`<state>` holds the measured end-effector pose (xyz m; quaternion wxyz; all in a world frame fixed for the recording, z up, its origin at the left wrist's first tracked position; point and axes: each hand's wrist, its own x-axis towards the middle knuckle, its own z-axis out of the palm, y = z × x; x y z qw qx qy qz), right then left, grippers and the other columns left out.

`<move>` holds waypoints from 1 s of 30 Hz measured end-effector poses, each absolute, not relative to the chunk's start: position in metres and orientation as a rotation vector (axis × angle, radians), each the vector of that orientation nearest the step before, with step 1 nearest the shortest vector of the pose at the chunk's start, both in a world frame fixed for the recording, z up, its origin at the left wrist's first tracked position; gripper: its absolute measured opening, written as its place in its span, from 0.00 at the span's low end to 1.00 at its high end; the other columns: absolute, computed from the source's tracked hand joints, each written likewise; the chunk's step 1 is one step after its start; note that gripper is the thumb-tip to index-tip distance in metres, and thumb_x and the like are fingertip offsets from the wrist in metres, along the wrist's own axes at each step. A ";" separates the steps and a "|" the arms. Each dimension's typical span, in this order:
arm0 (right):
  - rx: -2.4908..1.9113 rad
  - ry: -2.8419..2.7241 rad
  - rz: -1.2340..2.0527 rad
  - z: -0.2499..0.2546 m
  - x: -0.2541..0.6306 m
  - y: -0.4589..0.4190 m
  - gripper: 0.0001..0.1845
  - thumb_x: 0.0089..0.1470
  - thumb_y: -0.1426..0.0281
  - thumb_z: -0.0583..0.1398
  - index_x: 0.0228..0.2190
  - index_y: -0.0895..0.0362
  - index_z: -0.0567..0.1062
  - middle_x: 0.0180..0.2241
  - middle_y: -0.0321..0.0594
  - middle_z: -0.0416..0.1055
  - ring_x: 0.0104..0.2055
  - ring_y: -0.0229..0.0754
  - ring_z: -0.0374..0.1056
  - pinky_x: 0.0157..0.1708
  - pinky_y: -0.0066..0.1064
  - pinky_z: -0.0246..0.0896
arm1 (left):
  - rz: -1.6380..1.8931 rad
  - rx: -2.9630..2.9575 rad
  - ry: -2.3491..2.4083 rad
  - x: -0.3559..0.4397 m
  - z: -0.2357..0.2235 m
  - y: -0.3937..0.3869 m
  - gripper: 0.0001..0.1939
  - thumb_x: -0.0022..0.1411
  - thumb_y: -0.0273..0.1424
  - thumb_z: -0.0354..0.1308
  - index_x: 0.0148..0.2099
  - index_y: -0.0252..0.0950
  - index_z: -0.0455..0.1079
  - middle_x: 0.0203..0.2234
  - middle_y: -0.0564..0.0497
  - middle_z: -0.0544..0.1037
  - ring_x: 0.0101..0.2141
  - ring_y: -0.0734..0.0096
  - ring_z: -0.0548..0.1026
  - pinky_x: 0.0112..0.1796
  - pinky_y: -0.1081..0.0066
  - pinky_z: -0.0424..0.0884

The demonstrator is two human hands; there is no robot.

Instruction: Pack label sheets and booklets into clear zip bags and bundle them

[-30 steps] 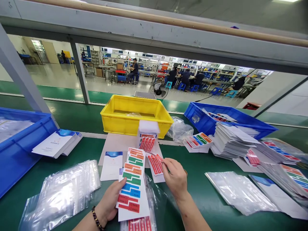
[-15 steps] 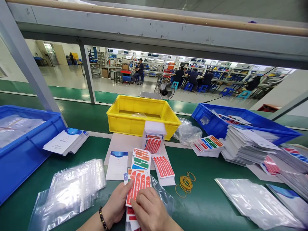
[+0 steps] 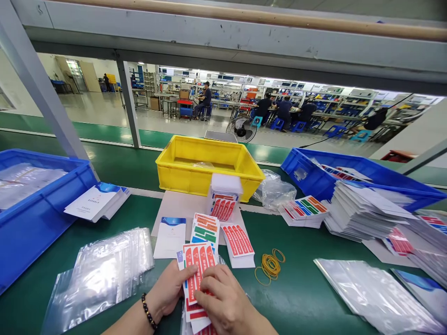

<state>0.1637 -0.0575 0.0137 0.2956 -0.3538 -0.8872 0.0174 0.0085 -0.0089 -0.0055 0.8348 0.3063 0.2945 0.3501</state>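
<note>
My left hand (image 3: 169, 287), a beaded bracelet on its wrist, pinches a bundle of red-and-white sticker sheets (image 3: 198, 255) with the thumb on top. Curled fingers of my right hand (image 3: 228, 298) grip the same sheets from the right side. Further sheets stick out below my fingers, and clear plastic lies partly hidden under them. Just beyond my hands are a stack of orange, green and blue sticker sheets (image 3: 204, 230) and a stack of red sticker sheets (image 3: 239, 244). To their left rests a blue-and-white booklet (image 3: 170, 238).
Clear plastic bags (image 3: 101, 270) lie at left, with more bags (image 3: 373, 291) at right. Rubber bands (image 3: 270, 267) sit right of my hands. A yellow bin (image 3: 209, 179) stands behind, between a left blue bin (image 3: 45, 209) and a right blue bin (image 3: 307, 177). Paper stacks (image 3: 359, 211) front the latter.
The sheets in my hands have shifted slightly and fanned out, so more lower edges show. My right hand has moved a little to the right. The view has shifted slightly.
</note>
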 end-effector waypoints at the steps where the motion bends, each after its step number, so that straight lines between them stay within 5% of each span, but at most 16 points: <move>1: -0.951 -2.343 0.082 0.015 0.165 -0.057 0.09 0.53 0.74 0.52 0.33 0.57 0.72 0.27 0.41 0.71 0.35 0.45 0.64 0.33 0.38 0.59 | 0.744 0.660 0.618 0.009 -0.005 -0.009 0.15 0.53 0.31 0.61 0.43 0.30 0.72 0.38 0.40 0.78 0.41 0.54 0.74 0.44 0.59 0.66; 9: -1.525 -1.567 0.452 0.000 0.189 -0.039 0.09 0.53 0.69 0.55 0.37 0.57 0.71 0.29 0.41 0.72 0.30 0.42 0.68 0.31 0.31 0.65 | 0.608 0.655 0.618 0.006 -0.003 -0.014 0.19 0.49 0.32 0.64 0.44 0.32 0.70 0.35 0.41 0.80 0.34 0.57 0.78 0.40 0.59 0.69; 13: -1.516 -1.540 0.546 -0.003 0.187 -0.038 0.07 0.53 0.69 0.55 0.32 0.57 0.73 0.27 0.40 0.71 0.29 0.41 0.66 0.31 0.30 0.64 | 0.570 0.681 0.609 0.006 -0.004 -0.014 0.20 0.47 0.33 0.66 0.43 0.31 0.70 0.35 0.41 0.80 0.33 0.58 0.78 0.41 0.58 0.69; 21: -1.420 -1.268 0.951 -0.005 0.180 -0.039 0.15 0.48 0.63 0.61 0.39 0.55 0.73 0.30 0.40 0.71 0.31 0.42 0.67 0.34 0.33 0.64 | 0.537 0.812 0.594 0.004 -0.005 -0.014 0.20 0.47 0.36 0.65 0.43 0.33 0.71 0.34 0.44 0.80 0.33 0.62 0.77 0.41 0.60 0.69; 25: -1.231 -1.031 1.369 -0.002 0.188 -0.035 0.15 0.40 0.60 0.66 0.26 0.58 0.73 0.22 0.36 0.72 0.25 0.38 0.68 0.28 0.29 0.64 | 0.447 1.062 0.615 0.001 0.000 -0.012 0.16 0.52 0.39 0.60 0.39 0.32 0.72 0.31 0.45 0.79 0.32 0.62 0.76 0.38 0.64 0.69; 30: -1.203 -0.588 1.055 0.003 0.213 -0.025 0.20 0.33 0.59 0.69 0.26 0.57 0.71 0.19 0.32 0.72 0.19 0.34 0.65 0.19 0.23 0.60 | 0.486 1.669 0.793 -0.004 0.007 -0.007 0.06 0.54 0.28 0.53 0.32 0.34 0.72 0.28 0.50 0.76 0.30 0.68 0.71 0.33 0.70 0.66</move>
